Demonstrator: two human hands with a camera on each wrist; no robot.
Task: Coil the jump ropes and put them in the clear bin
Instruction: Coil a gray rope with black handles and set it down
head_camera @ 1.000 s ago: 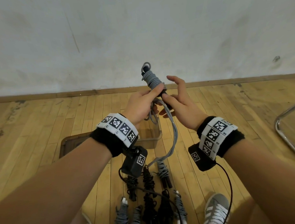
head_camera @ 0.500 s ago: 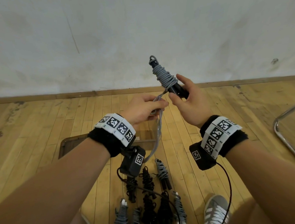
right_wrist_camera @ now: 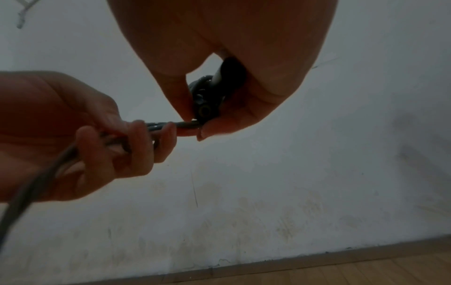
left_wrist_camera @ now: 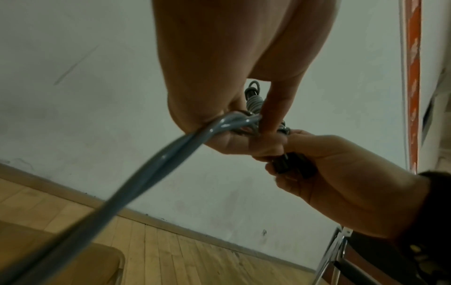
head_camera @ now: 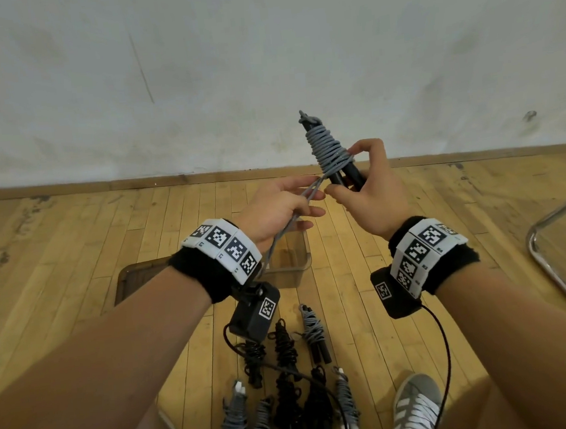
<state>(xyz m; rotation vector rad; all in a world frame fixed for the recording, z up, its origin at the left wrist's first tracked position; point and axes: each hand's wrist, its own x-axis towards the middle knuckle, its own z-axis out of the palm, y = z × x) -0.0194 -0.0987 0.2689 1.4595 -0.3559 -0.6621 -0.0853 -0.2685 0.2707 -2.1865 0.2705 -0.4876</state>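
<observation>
Jump rope [head_camera: 329, 150], grey cord wound round its two black handles [head_camera: 348, 174], is held up in front of the wall, tilted, above the clear bin [head_camera: 304, 263] on the wooden floor. The right hand [head_camera: 365, 190] curls round the handles' lower end, thumb and forefinger closing just below the windings. The left hand [head_camera: 274, 208] pinches the doubled free cord [left_wrist_camera: 156, 167], which trails down past that wrist. I judge the cord light, smooth and springy, likely to slip and unwind if tension drops, so the firm hold belongs on the stiff handles, with the cord kept taut close to the windings. Other coiled ropes [head_camera: 291, 398] lie on the floor near the shoes.
</observation>
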